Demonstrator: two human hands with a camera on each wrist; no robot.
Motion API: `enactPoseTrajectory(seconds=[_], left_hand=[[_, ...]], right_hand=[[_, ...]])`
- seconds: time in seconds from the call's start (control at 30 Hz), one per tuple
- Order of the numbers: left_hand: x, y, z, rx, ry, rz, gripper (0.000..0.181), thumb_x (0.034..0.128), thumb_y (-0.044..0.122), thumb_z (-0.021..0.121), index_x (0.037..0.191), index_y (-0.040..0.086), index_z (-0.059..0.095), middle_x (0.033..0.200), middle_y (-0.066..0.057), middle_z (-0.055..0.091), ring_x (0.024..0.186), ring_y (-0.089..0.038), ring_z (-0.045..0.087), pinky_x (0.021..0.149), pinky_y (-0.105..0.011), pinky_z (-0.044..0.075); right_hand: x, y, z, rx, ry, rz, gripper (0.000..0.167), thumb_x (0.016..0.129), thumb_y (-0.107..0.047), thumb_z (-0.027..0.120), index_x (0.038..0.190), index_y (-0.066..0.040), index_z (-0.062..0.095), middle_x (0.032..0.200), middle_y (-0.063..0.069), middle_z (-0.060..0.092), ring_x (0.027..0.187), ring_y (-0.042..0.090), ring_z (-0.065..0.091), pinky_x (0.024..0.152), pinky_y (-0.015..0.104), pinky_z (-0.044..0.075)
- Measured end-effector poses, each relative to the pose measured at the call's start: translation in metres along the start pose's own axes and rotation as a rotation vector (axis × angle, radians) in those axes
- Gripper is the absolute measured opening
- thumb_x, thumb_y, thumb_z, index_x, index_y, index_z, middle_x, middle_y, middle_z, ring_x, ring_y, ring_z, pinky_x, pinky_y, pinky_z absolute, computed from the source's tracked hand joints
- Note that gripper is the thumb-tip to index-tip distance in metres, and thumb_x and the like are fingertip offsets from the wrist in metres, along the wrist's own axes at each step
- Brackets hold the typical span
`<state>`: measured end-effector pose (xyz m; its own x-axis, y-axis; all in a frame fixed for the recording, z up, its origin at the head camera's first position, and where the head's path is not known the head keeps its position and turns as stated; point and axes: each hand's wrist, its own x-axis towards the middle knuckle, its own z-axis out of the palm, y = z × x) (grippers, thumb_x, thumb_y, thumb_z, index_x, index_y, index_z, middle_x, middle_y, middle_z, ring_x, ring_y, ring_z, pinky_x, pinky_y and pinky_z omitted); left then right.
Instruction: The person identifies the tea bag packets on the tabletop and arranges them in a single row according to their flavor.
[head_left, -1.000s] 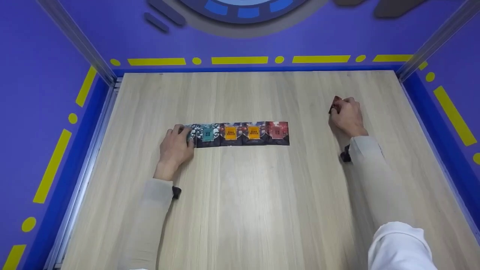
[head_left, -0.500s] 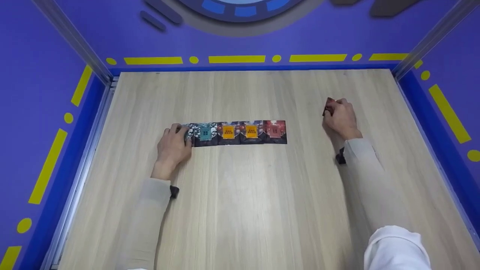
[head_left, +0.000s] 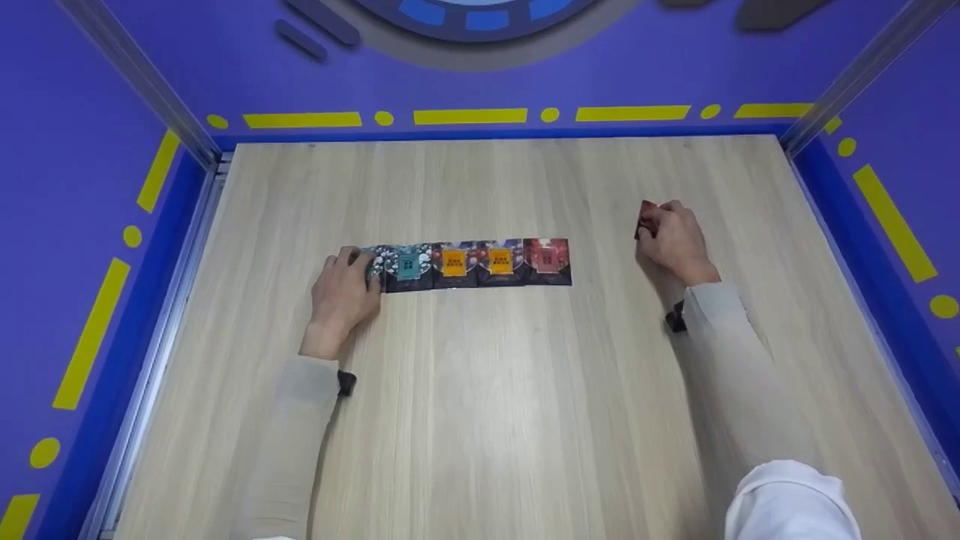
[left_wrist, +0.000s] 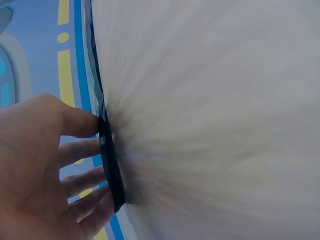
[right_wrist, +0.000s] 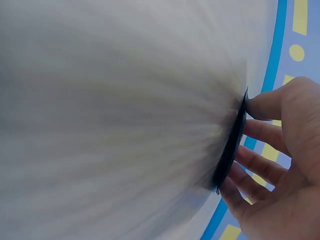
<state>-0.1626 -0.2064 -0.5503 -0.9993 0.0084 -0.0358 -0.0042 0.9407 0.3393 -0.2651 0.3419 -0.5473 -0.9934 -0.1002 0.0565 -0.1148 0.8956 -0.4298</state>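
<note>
A row of flat, dark-bottomed sachets runs across the wooden table. At its left end my left hand (head_left: 345, 294) holds a teal sachet (head_left: 378, 259) with thumb and fingertips, covering much of it. To the right follow another teal sachet (head_left: 409, 267), two with orange labels (head_left: 454, 264) (head_left: 500, 262) and a red sachet (head_left: 547, 262), edge to edge. Apart from the row, my right hand (head_left: 676, 245) holds a second red sachet (head_left: 646, 218), turned at an angle. Both wrist views show fingertips on a thin dark sachet (left_wrist: 111, 165) (right_wrist: 231, 150) close to the tabletop.
The pale wooden table (head_left: 480, 405) has purple-blue walls (head_left: 480, 90) with yellow marks behind it and at both sides. Metal rails (head_left: 154, 367) stand along its left side and in the back corners. A black wrist camera (head_left: 676, 318) sits below my right wrist.
My right hand has moved left, toward the row, with the red sachet. My left hand stays at the row's left end. The whole view has shifted slightly.
</note>
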Motion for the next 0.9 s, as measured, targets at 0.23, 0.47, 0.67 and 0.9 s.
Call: enactPoseTrajectory(seconds=[0.23, 0.47, 0.67, 0.9], left_hand=[[0.0, 0.0, -0.001, 0.008, -0.001, 0.0, 0.051, 0.1071, 0.027, 0.056, 0.153, 0.005, 0.056, 0.157, -0.023, 0.048, 0.134, -0.043, 0.053, 0.107, -0.057, 0.052], [0.0, 0.0, -0.002, 0.006, 0.01, 0.014, 0.05, 0.1072, 0.026, 0.055, 0.152, 0.005, 0.057, 0.157, -0.022, 0.048, 0.135, -0.043, 0.053, 0.108, -0.056, 0.051], [0.001, -0.001, -0.001, -0.015, 0.029, 0.024, 0.048, 0.1061, 0.022, 0.056, 0.151, 0.004, 0.058, 0.155, -0.024, 0.049, 0.133, -0.045, 0.054, 0.106, -0.058, 0.052], [0.0, -0.002, 0.0, -0.016, 0.01, 0.008, 0.05, 0.1066, 0.024, 0.056, 0.152, 0.005, 0.057, 0.156, -0.022, 0.048, 0.134, -0.043, 0.053, 0.106, -0.057, 0.052]], right_hand=[[-0.005, -0.008, 0.001, -0.074, -0.063, -0.028, 0.038, 0.105, -0.016, 0.056, 0.135, 0.007, 0.063, 0.144, 0.033, 0.05, 0.129, 0.056, 0.048, 0.108, 0.068, 0.043], [-0.011, -0.017, 0.007, -0.193, -0.15, -0.054, 0.041, 0.111, -0.017, 0.04, 0.145, 0.005, 0.046, 0.151, 0.034, 0.038, 0.133, 0.057, 0.039, 0.105, 0.072, 0.04], [-0.016, -0.019, 0.01, -0.156, -0.196, -0.035, 0.043, 0.112, -0.019, 0.037, 0.148, 0.002, 0.042, 0.158, 0.032, 0.03, 0.142, 0.057, 0.03, 0.112, 0.074, 0.033], [-0.021, -0.028, 0.015, -0.133, -0.226, -0.044, 0.043, 0.112, -0.019, 0.036, 0.149, 0.003, 0.041, 0.158, 0.034, 0.028, 0.142, 0.058, 0.028, 0.112, 0.074, 0.031]])
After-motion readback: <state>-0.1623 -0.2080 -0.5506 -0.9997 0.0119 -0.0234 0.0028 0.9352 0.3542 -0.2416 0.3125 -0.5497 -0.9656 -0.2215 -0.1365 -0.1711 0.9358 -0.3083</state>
